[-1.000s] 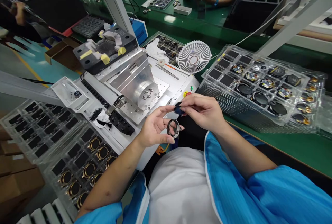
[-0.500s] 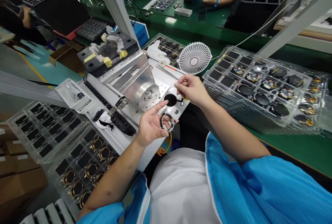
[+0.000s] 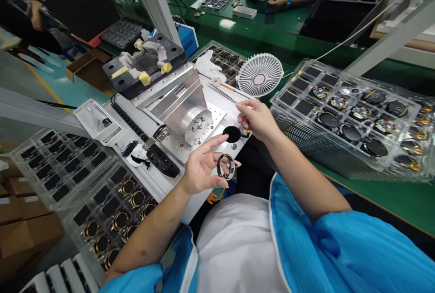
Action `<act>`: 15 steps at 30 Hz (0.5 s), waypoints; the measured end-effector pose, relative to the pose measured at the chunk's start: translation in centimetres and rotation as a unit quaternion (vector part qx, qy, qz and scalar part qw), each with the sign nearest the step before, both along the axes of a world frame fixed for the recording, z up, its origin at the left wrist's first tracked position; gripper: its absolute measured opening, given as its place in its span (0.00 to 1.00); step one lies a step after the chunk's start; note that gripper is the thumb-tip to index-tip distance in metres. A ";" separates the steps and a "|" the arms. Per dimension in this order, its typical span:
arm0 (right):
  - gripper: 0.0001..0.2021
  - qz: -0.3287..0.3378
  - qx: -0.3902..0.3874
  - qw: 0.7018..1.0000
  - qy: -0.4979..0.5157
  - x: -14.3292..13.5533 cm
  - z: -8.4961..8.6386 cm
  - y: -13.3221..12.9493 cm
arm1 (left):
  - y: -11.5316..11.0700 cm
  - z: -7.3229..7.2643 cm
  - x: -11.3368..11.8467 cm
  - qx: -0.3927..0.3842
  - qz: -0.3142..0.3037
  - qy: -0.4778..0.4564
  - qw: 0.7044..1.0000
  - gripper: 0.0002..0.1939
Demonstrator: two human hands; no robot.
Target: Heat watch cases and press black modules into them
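In my left hand a ring-shaped watch case stands on edge between thumb and fingers, its open middle showing through. The left index fingertip meets the rim of a round black disc, which looks like a watch screen with a short dark tail on its right. My right hand is closed at that tail, the disc hanging just below and left of its fingers. Exactly how the fingers grip the tail is hidden. Behind them, a pair of tweezers lies on the white bench top.
Left of my hands stands a metal fixture with a black block on top. A white fan is beyond my right hand. Stacked clear trays of watch parts rise at right; more trays lie at left. Co-workers sit across the green table.
Both hands have shifted slightly right in view, along with the watch case and black disc. The disc's tail is now more covered by my right fingers. The background has moved a little with the camera.
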State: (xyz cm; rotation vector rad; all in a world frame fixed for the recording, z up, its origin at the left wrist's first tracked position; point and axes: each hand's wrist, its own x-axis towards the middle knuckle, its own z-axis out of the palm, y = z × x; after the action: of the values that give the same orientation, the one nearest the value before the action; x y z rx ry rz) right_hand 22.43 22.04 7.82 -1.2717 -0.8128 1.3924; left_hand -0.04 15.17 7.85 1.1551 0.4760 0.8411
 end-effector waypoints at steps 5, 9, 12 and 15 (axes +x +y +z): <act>0.26 0.003 0.011 0.999 0.047 0.8 -0.6 -1.5 | 0.0 -0.1 0.2 0.012 -0.009 -0.020 1.000 0.49; 0.26 0.054 -0.006 0.994 0.095 0.0 -0.4 -3.0 | 0.1 -0.1 0.2 0.034 -0.006 -0.022 0.999 0.47; 0.27 0.138 -0.036 0.980 0.137 -0.8 0.1 -4.7 | 0.2 -0.2 0.0 0.037 -0.026 -0.016 0.999 0.46; 0.28 0.224 -0.050 0.946 0.227 -1.1 0.5 -6.1 | 0.2 -0.3 -0.1 0.033 -0.045 -0.005 0.998 0.48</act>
State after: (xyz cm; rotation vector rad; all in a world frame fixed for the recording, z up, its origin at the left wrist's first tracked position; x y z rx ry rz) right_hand 21.30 15.89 8.29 -0.8050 -0.7380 2.0203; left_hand -0.10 15.35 7.56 1.2240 0.3864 0.7896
